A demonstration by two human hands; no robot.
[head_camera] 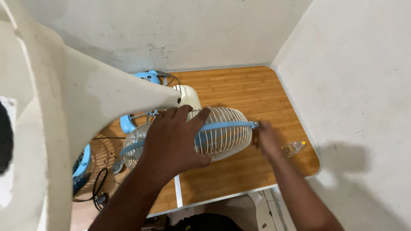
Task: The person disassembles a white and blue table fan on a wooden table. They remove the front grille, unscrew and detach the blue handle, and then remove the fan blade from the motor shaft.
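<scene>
A: Centrally, what does the figure show?

B: A small table fan lies on the wooden bench [239, 85], its cream wire guard [222, 143] facing up and toward the viewer. A light blue rim band [227, 126] runs round the guard where its two halves meet.

A: How are the hands placed?

B: The left hand [171, 141] lies spread over the guard's near-left part, palm down, fingers arched over the wires and the band. It presses rather than clasps, apparently to keep the fan from rolling. The right hand [267, 139] is at the guard's right edge, fingertips closed at the blue clip [254, 125] where the band ends; whether it pinches the clip or a small tool cannot be told.

A: And around the fan?

B: Behind the guard sits the cream motor housing [188, 96]. Left of the guard are further blue fan parts [147, 77], another wire grille [102, 149] and a black cable [100, 184]. Right of the guard, just past the right hand, lies a small clear bottle with a yellow cap [294, 148]. No label or sign is legible.
</scene>
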